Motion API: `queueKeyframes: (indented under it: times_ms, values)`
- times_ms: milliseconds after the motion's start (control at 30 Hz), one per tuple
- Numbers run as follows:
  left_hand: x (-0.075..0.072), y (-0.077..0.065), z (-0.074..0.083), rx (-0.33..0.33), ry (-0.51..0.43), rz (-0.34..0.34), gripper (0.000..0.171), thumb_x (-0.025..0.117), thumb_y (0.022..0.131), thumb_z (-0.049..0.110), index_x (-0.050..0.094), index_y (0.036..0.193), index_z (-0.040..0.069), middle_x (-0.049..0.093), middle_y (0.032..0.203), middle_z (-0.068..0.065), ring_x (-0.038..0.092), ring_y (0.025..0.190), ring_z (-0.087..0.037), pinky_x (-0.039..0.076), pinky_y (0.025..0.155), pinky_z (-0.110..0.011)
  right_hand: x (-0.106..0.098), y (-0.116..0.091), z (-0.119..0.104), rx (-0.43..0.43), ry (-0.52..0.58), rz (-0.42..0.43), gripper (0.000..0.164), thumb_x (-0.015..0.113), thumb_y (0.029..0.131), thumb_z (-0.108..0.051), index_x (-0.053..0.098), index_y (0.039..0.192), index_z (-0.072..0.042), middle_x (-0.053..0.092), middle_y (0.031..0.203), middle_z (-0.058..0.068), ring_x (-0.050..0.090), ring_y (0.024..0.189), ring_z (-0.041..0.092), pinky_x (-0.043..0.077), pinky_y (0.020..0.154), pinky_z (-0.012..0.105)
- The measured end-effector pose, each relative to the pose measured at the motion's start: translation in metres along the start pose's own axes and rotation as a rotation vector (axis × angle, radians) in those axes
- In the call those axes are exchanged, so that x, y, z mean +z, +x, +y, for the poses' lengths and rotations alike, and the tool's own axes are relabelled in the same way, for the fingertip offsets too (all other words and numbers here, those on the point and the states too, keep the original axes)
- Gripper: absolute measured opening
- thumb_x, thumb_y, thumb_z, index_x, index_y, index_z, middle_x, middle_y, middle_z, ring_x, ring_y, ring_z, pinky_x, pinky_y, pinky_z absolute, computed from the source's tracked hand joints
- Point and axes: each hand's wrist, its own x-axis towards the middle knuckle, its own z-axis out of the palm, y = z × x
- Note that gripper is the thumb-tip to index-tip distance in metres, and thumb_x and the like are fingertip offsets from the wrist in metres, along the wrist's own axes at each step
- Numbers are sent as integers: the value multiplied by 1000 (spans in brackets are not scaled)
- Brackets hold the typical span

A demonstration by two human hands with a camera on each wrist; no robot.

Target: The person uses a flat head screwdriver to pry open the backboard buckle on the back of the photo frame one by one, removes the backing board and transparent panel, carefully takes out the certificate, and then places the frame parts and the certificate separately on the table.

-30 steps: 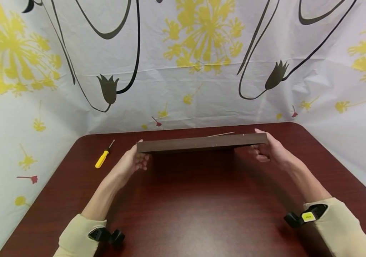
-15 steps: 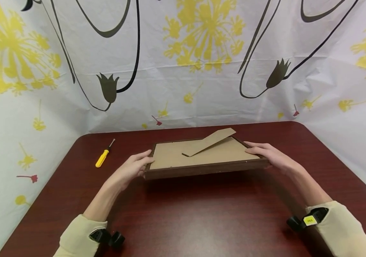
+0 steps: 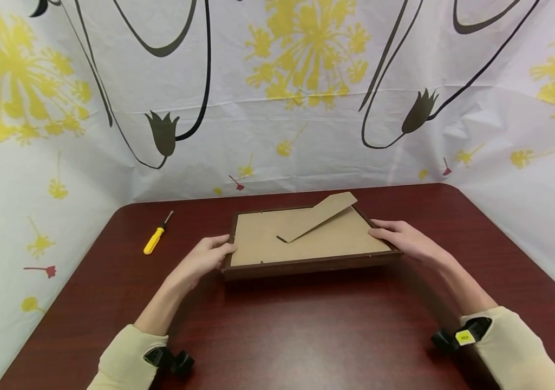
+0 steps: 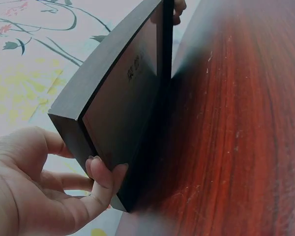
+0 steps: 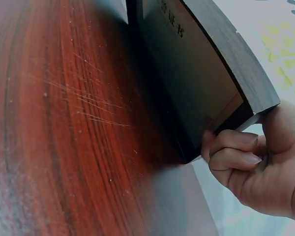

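Turned up toward you now is the back of the picture frame [image 3: 311,265], which was edge-on a second ago; its near edge has dropped, and your hands have tipped with it. It sits between your hands above the tabletop [image 3: 306,330], front facing down; whether its far edge touches the wood, you cannot tell from these views. On its back lie a tan backing board [image 3: 258,238] and a stand flap [image 3: 320,214] standing partly out from it. Beneath, the front panel [image 4: 120,101] carries dark printed characters.

Your left hand [image 3: 205,257] clamps the frame's left end and your right hand [image 3: 406,241] its right end, fingers curled under the rim on both sides.

Expect a stiff, fairly light piece, with a smooth front that may be glazed and fragile. Keep hold of the thick side rims; the flap looks thin and likely bends, so don't lift by it.

Left of the frame, well apart, lies a yellow-handled screwdriver [image 3: 154,239]; behind it hangs a flower-patterned sheet [image 3: 306,157].
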Motion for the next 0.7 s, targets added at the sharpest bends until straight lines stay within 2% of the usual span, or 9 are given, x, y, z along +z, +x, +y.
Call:
queueKeyframes:
  times_ms: [167,200,300,400,433,467,533,600,700]
  values:
    - [3,2,-2,-13,39,17,59,53,104,21,35,153,-6,44,151,-22,56,83,-18,48,87,-38,3,-1,2,-3,-6,-9,68,52,105,-41,34,154,4,33,156,27,30,144,39,34,105,49]
    - [3,2,-3,-14,54,19,59,53,104,21,35,152,-6,39,156,-20,57,91,-19,47,91,-39,3,-1,2,-7,-9,-11,68,52,105,-40,33,154,4,35,156,28,38,138,39,38,100,47]
    - [4,3,-4,-18,85,10,60,53,104,22,34,154,-4,32,160,-18,58,98,-21,47,94,-39,4,-2,5,-10,16,-34,67,52,106,-37,32,155,4,66,107,28,63,89,31,49,72,38]
    - [5,5,-5,-4,115,-13,61,53,104,22,31,155,-3,30,161,-18,61,80,-18,51,82,-35,6,-2,7,-29,43,-71,61,51,107,-31,34,154,5,49,61,8,42,48,17,40,46,32]
    - [5,5,-6,3,122,-25,62,53,104,22,30,155,-3,29,161,-19,60,71,-17,52,76,-33,6,-2,8,-31,48,-87,59,51,107,-29,35,153,5,40,56,3,39,44,15,39,43,31]
    - [5,5,-7,6,126,-35,62,53,104,20,28,156,-3,29,162,-19,58,65,-17,53,71,-32,7,-2,9,-50,42,-99,57,50,107,-27,35,152,6,48,61,3,41,44,15,40,44,31]
    - [7,5,-10,14,142,-64,63,52,104,19,25,156,-4,43,152,-24,56,62,-15,53,65,-31,9,-3,10,-62,35,-121,54,50,108,-23,36,151,6,52,66,5,44,45,15,42,45,32]
    - [8,5,-13,17,156,-90,63,52,105,18,22,157,-4,57,130,-25,55,62,-16,54,64,-33,10,-3,11,-63,37,-136,54,49,107,-20,33,151,8,55,71,9,47,47,17,44,46,33]
    - [9,3,-16,23,177,-108,64,51,106,17,20,158,-4,58,94,-16,55,65,-18,55,64,-35,13,-3,12,-56,35,-142,59,49,107,-17,26,153,11,55,78,11,48,50,19,44,46,33]
